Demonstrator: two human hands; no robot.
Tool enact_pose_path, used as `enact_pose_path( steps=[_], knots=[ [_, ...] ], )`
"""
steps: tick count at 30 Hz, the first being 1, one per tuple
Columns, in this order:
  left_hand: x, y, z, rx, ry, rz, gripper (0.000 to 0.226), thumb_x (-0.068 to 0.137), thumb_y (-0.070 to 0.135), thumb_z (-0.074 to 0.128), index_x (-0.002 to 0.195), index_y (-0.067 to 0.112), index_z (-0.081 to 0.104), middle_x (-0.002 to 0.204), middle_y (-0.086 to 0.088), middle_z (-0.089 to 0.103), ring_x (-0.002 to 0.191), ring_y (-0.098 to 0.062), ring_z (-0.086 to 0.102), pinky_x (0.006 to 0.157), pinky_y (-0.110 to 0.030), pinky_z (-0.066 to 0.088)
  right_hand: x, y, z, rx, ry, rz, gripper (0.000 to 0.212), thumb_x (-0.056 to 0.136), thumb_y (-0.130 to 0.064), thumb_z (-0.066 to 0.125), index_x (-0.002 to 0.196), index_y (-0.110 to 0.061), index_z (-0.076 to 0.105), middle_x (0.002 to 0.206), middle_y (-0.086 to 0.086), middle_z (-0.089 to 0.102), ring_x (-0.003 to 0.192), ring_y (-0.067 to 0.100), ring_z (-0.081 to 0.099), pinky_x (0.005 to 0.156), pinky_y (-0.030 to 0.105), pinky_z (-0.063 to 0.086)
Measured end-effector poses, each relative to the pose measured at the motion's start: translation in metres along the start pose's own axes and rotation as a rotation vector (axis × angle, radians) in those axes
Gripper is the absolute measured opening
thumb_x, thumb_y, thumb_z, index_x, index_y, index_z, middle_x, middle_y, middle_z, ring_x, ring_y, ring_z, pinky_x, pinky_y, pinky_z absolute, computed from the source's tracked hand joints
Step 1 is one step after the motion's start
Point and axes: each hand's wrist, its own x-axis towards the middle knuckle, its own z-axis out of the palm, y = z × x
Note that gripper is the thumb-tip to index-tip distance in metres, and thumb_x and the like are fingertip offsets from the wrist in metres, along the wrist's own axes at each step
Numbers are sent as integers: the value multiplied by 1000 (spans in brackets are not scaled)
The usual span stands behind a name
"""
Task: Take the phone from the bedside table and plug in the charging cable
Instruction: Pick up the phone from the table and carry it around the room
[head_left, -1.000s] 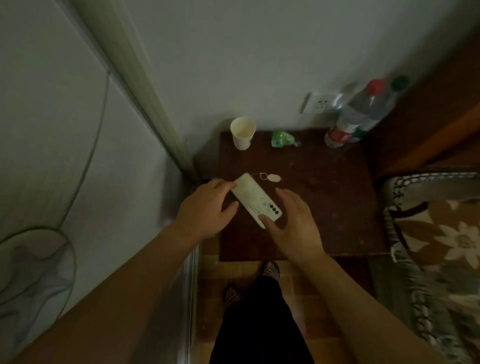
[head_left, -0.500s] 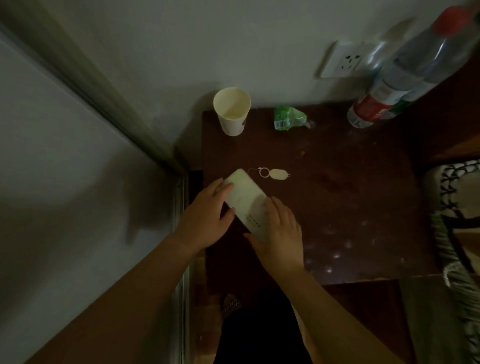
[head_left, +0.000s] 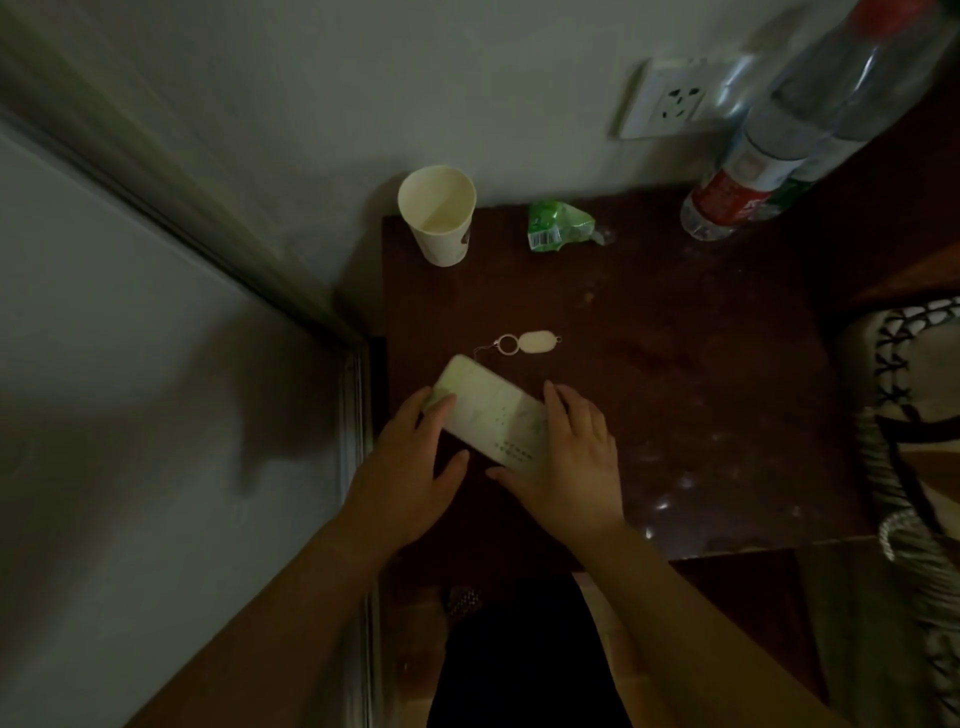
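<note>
1. Gripping a pale phone (head_left: 485, 415) from both sides near the front left corner of the dark desk (head_left: 701, 395).
2. Left hand (head_left: 410, 467): fingers (head_left: 441, 410) curled over the phone's left end, thumb spread out below it; pinching that end.
3. Right hand (head_left: 566, 462): fingers (head_left: 558, 405) lying close together over the phone's right end, thumb tucked under the near edge; pinching that end.
4. Phone lying back side up, slanted, its far end toward the left edge of the desk; hard to tell whether lifted clear of the desk or touching it.
5. Attached at the phone's far corner by a thin cord: a small ring and an oval tag (head_left: 537, 343), lying flat on the desk just beyond the phone.
6. At the back left corner: a paper cup (head_left: 439, 213), upright.
7. Along the back edge, near the middle: a crumpled green wrapper (head_left: 556, 226).
8. At the back right corner: two plastic bottles (head_left: 779, 145), one with a red cap.
9. On the wall behind the bottles: a white socket (head_left: 670, 98).
10. Beside the right edge of the desk: a patterned blanket (head_left: 914, 415).
</note>
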Motion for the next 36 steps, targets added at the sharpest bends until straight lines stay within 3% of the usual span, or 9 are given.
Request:
enact_pose_path(
  steps=[8,14,21,26,29,36],
  knots=[
    [-4,-13,-5,-114,90,20,55,89,34,48,139,23,27,140,-3,38,123,-13,38,98,-31,35,7,-7,8,-13,20,-67,94,62,-60,69,139,-21,30,138,1,39,126,25,27,96,46,25],
    [-14,-22,-5,-123,103,-32,58,90,36,48,141,23,25,147,-4,32,131,-14,30,105,-30,26,8,-5,7,56,25,-110,85,64,-49,72,136,-20,36,139,1,41,125,21,32,94,42,23],
    [-27,-8,-30,-125,132,-25,58,90,39,46,141,26,23,149,-1,29,133,-13,28,103,-28,24,-2,-16,-11,118,-1,-68,85,64,-51,67,137,-20,35,138,0,38,124,13,25,93,37,20],
    [-51,24,-75,-134,192,8,57,89,35,49,141,24,26,147,-2,32,132,-13,29,102,-28,26,-29,-42,-64,183,12,-14,87,61,-59,64,136,-23,36,135,-4,39,122,11,27,95,41,29],
    [-77,52,-111,-157,242,17,56,89,37,48,140,25,27,146,1,32,126,-4,28,99,-27,27,-50,-63,-113,263,42,-3,88,60,-62,63,135,-24,37,134,-8,38,120,7,31,96,45,37],
    [-140,127,-173,-169,332,73,58,87,46,43,140,28,27,144,6,34,122,1,29,99,-24,27,-91,-103,-221,249,61,-107,91,59,-68,60,137,-26,34,134,-15,34,116,3,38,93,44,43]
  ],
)
